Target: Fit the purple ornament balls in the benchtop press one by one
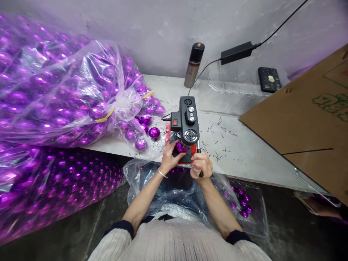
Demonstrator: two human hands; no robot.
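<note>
My left hand (170, 156) pinches a shiny purple ball (181, 147) under the head of a small black bench machine (187, 121) that stands on a red base at the table's front edge. My right hand (201, 165) is closed in a fist round the machine's lever handle (199, 150) on its right side. A bracelet sits on my left wrist. Loose purple balls (148, 131) lie on the table just left of the machine.
Big clear bags of purple balls (62, 94) fill the left. A plastic bag (152, 181) with balls hangs below the table on my lap. A flask (194, 64), power adapter (237, 52), black phone (269, 79) and cardboard box (307, 119) stand behind and right. Metal bits litter the table (244, 152).
</note>
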